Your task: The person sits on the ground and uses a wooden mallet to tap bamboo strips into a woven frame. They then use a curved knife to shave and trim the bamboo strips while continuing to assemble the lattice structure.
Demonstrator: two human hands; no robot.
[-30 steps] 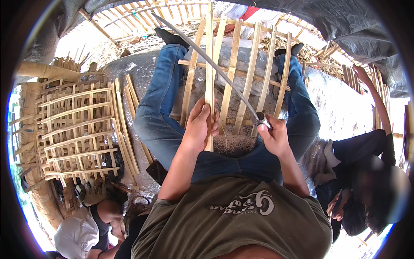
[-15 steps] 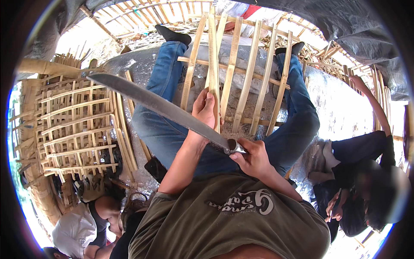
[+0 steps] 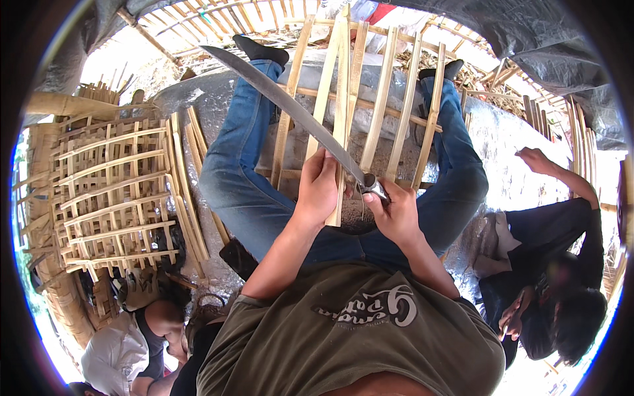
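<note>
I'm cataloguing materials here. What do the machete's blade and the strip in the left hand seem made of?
Machete blade: probably steel, dull finish; its grey, metallic look suggests that. Strip in the left hand: likely split bamboo, apparently unvarnished, going by its pale, straight, flat form.

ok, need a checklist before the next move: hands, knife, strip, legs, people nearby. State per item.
1. Right hand closed on the long knife: ok.
2. Left hand holding the bamboo strip: ok.
3. Knife well clear of left fingertips: not ok; it passes close by them in view, contact cannot be told.
4. Knife clear of left leg: cannot tell; it overlaps the shin in view.
5. Knife tip away from others: ok; it points toward neither the person at right nor the person at lower left.
6. Hand protection: not ok; both bare.
</note>
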